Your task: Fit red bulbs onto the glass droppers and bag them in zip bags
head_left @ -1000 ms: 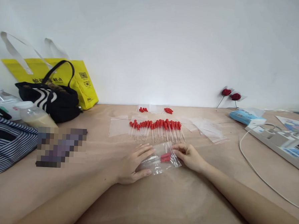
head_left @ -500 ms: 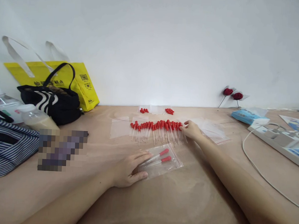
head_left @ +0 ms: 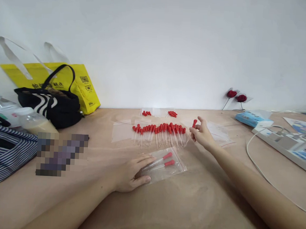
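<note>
A clear zip bag [head_left: 160, 174] with two red-topped droppers [head_left: 169, 163] inside lies at the middle of the table. My left hand [head_left: 133, 173] rests on the bag's left part, thumb and fingers apart. Between the thumb and fingers of my right hand [head_left: 202, 133] is a single dropper [head_left: 194, 123], red bulb up, its clear tube slanting down to the left. Just left of that hand, a row of several red-topped droppers [head_left: 165, 129] lies side by side, bulbs toward the wall.
Small bags with red bulbs [head_left: 172, 113] lie by the wall. Flat clear bags [head_left: 121, 130] flank the row. At left are a yellow bag [head_left: 90, 90], black bag [head_left: 63, 109], bottle [head_left: 37, 122] and striped bag [head_left: 9, 158]. Tissues [head_left: 252, 118] and a power strip [head_left: 290, 145] stand right.
My right hand has lifted a dropper from the right end of the row and moved slightly right with it. My left hand stays on the bag. The view has shifted slightly.
</note>
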`<state>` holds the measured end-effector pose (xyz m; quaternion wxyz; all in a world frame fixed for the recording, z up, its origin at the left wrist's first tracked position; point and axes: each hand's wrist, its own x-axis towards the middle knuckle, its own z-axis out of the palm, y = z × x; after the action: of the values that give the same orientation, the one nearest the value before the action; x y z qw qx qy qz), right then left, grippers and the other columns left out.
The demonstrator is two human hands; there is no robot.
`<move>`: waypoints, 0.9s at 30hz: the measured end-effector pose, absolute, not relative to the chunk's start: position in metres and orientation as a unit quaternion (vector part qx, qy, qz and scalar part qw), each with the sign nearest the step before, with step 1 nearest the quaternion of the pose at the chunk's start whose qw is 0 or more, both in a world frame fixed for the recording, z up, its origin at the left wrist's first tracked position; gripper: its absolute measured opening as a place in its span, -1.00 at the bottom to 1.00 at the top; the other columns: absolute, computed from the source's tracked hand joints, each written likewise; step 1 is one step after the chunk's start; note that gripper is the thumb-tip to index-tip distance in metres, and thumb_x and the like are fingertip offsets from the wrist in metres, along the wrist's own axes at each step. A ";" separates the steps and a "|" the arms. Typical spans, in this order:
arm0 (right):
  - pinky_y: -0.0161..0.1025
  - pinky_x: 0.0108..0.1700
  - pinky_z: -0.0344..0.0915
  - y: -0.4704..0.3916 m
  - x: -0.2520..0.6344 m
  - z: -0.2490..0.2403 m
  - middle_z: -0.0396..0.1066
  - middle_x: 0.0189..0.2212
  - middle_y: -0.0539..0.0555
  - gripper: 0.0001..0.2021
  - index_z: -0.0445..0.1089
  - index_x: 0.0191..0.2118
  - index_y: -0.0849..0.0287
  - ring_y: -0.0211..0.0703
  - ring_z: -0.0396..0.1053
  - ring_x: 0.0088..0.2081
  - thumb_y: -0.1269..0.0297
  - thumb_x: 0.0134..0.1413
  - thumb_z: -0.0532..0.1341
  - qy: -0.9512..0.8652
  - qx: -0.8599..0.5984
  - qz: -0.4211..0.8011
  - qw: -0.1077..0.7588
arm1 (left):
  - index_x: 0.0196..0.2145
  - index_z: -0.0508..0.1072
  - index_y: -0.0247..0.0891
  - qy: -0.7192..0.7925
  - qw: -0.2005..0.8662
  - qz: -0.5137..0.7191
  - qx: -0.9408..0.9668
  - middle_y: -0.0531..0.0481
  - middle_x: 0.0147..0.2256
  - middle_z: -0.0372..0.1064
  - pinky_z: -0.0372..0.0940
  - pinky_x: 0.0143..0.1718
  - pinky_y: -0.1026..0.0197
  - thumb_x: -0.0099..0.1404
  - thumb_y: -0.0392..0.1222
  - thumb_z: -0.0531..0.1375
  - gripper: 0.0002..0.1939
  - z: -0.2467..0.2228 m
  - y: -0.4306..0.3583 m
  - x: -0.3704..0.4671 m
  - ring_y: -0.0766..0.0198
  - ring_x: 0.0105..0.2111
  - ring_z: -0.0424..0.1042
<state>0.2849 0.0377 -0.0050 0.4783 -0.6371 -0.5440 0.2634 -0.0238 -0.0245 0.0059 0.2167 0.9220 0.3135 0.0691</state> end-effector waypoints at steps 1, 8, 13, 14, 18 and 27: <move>-0.31 -0.59 0.22 0.027 0.282 -0.006 0.21 -0.52 -0.10 -0.29 -0.33 0.17 0.17 -0.28 0.26 -0.62 0.21 -0.05 0.08 -0.536 -0.598 0.301 0.514 | 0.15 -0.01 -0.16 0.316 0.216 0.067 0.921 -0.07 0.16 -0.01 0.00 0.12 -0.01 0.25 -0.01 0.00 -0.45 0.005 -0.024 -0.024 0.11 0.15 -0.03; -0.28 -0.56 0.30 -0.017 0.261 -0.024 0.18 -0.51 -0.13 -0.42 -0.09 0.00 0.06 -0.31 0.28 -0.59 0.14 -0.12 0.19 -0.472 -0.502 0.381 0.616 | 0.16 -0.02 -0.16 0.322 0.206 0.061 0.922 -0.08 0.16 -0.02 0.00 0.11 -0.01 0.25 0.02 -0.01 -0.44 0.004 -0.024 -0.024 0.11 0.14 -0.01; -0.29 -0.53 0.30 -0.018 0.254 -0.026 0.20 -0.50 -0.13 -0.45 -0.05 -0.07 0.04 -0.31 0.29 -0.57 0.07 -0.16 0.22 -0.463 -0.472 0.414 0.626 | 0.16 -0.03 -0.13 0.320 0.207 0.069 0.922 -0.07 0.15 0.00 0.00 0.11 -0.02 0.25 0.02 0.00 -0.44 0.003 -0.023 -0.024 0.10 0.13 0.00; -0.29 -0.51 0.31 -0.018 0.253 -0.026 0.22 -0.50 -0.12 -0.47 -0.04 -0.09 0.04 -0.31 0.30 -0.55 0.05 -0.16 0.21 -0.457 -0.466 0.431 0.623 | 0.16 -0.02 -0.13 0.318 0.209 0.073 0.922 -0.07 0.15 0.00 0.00 0.10 -0.03 0.24 0.02 0.00 -0.44 0.002 -0.023 -0.024 0.09 0.13 0.01; -0.23 -0.41 0.33 -0.023 0.246 -0.028 0.28 -0.51 -0.09 -0.54 0.04 -0.17 0.05 -0.26 0.36 -0.50 -0.04 -0.15 0.17 -0.441 -0.438 0.494 0.609 | 0.15 -0.02 -0.13 0.317 0.215 0.081 0.920 -0.07 0.15 0.01 0.01 0.10 -0.03 0.24 0.01 0.01 -0.44 0.001 -0.023 -0.024 0.08 0.13 0.01; -0.37 -0.51 0.18 -0.034 0.240 -0.029 0.32 -0.56 -0.07 -0.67 0.26 -0.23 0.17 -0.36 0.24 -0.58 0.12 -0.13 0.22 -0.562 -0.457 0.494 0.480 | 0.15 -0.01 -0.12 0.312 0.215 0.087 0.921 -0.06 0.14 0.02 0.02 0.10 -0.01 0.23 -0.03 0.03 -0.45 0.002 -0.024 -0.023 0.10 0.12 0.02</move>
<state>0.2397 -0.0344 -0.0294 0.4799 -0.4573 -0.5624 0.4942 -0.0230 -0.0238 0.0019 0.2150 0.9213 0.3122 0.0866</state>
